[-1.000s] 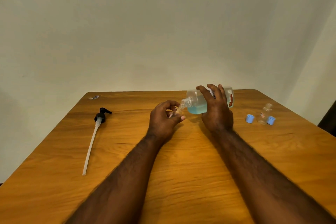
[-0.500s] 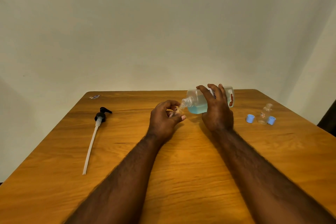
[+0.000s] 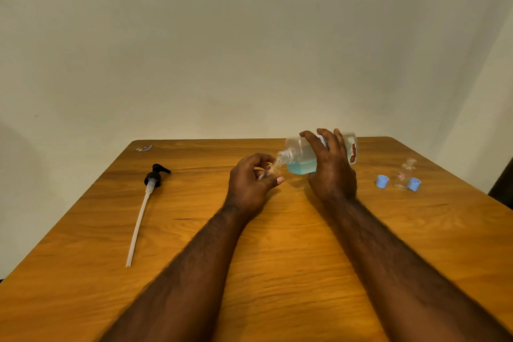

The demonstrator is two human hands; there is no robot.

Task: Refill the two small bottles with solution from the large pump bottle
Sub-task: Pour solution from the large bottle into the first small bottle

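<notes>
The first fill is happening just right of the frame's middle. The right hand is wrapping its fingers over the big bottle, gripping it tipped almost onto its side with the open neck pointing left and slightly down. The blue solution is pooling along the bottle's lower side; I cannot tell whether any is reaching the neck. The left hand is pinching a small bottle between curled fingers and thumb, holding it tilted just above the table, its mouth meeting the big bottle's neck. No stream is showing and the small bottle is looking clear, so I judge the pour is only beginning.

At the right of the frame the second small bottle is standing uncapped between two blue caps, waiting its turn. At the left the pump is lying flat, its tube pointing toward the lower edge.

The next move is probably calling for lifting the big bottle's base a little further, slowly, while keeping both mouths lined up. The opening is narrow, so a sudden rush would likely be spilling over the fingers.
</notes>
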